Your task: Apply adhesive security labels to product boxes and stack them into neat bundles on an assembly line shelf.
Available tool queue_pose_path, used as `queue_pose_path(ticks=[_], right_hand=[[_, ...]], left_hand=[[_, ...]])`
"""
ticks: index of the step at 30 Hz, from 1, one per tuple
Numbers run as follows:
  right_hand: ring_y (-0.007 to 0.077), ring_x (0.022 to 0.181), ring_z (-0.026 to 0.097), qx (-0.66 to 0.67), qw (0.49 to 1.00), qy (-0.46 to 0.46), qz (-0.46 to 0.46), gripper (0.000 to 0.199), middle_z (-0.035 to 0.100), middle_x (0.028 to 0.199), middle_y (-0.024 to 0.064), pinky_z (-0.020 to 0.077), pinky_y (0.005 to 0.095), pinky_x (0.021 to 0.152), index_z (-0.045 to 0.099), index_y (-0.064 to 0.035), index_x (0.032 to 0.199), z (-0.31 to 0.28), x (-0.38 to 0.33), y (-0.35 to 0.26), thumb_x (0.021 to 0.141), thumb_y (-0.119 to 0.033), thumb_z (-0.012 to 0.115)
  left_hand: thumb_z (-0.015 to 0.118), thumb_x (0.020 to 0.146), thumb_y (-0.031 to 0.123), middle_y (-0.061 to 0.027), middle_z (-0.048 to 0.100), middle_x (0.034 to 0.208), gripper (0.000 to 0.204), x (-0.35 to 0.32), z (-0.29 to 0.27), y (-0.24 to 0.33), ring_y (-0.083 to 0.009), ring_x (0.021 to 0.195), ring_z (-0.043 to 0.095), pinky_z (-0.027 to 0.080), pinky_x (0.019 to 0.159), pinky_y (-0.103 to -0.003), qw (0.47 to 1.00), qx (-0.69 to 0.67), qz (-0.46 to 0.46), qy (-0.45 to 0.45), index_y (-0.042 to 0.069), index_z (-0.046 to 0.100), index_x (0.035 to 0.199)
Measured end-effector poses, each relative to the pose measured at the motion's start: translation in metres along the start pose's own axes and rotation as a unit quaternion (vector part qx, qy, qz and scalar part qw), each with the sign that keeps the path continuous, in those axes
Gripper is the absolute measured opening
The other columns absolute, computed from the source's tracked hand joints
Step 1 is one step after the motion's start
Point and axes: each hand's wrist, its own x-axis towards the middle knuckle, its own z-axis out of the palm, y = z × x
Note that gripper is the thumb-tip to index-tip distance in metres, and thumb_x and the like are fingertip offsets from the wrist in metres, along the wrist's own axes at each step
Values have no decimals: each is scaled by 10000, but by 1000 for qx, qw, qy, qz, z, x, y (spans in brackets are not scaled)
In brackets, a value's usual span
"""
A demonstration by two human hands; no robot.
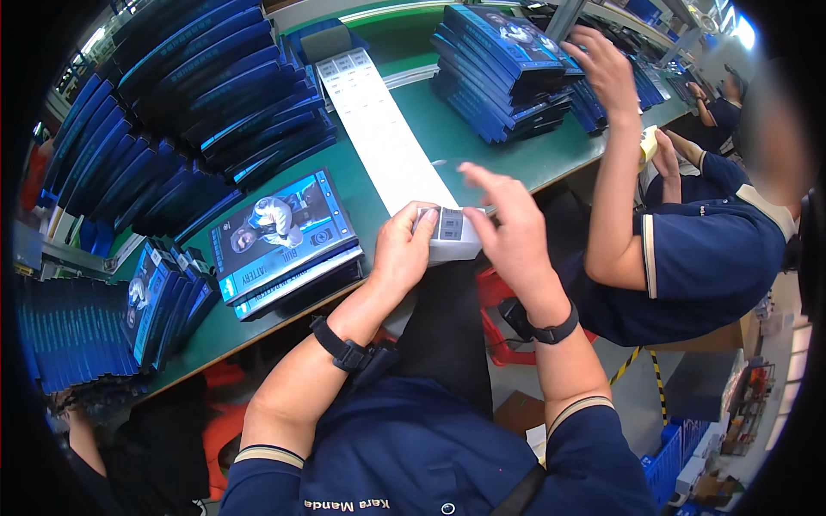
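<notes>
A long white strip of labels (379, 129) runs across the green table toward me. My left hand (403, 249) pinches its near end at the table edge, thumb on top, where grey printed labels (450, 224) show on the bent-over part. My right hand (514, 236) is raised just right of that end, thumb and fingers apart. Near its index fingertip is a faint, pale patch that I cannot make out. To the left of my left hand, flat dark-blue printed boxes (288, 232) lie in a short stack.
Tall stacks of blue boxes (215, 86) fill the far left, with more boxes (151, 301) at the near left. Another stack (503, 69) stands at the far right. At my right a co-worker (688, 232) reaches toward it. A red stool (503, 322) is below the table (379, 228).
</notes>
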Motion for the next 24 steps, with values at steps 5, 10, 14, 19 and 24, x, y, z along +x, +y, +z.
queue_pose_path(ticks=[5,10,14,19,24], right_hand=[[228,794,595,-88,994,-46,-51,500,662,840,44,483,344,719,663,-99,1193,18,-10,6,715,11,763],[216,744,579,-122,988,-16,-99,483,657,811,28,434,346,686,667,-102,1181,12,-17,0,720,6,760],[171,706,574,-7,1000,9,-5,482,633,824,28,445,309,663,659,-87,1187,0,-20,-13,737,68,732],[139,770,613,109,990,27,83,759,494,1320,146,505,270,723,451,-102,1448,2,-3,-15,763,135,677],[190,847,659,136,980,-134,61,809,466,1409,161,541,320,787,444,-129,1468,5,25,-31,741,160,649]], left_hand=[[632,969,215,-125,706,774,208,-3,-3,-1,-129,692,622,495,644,-327,999,-15,-25,-28,20,706,976],[690,938,287,-85,592,603,303,0,-6,0,-93,584,506,428,539,-332,998,-28,-53,-30,8,692,819],[739,906,335,-23,421,522,460,3,-6,-11,-70,556,362,358,487,-324,997,-48,-58,-24,-5,582,637],[710,943,307,55,566,608,392,0,-9,-12,-24,600,459,399,517,-261,995,-65,-41,-57,-5,673,708],[732,913,283,-70,596,621,336,-6,-19,-6,-79,587,503,440,543,-331,989,104,71,-77,-13,685,763]])
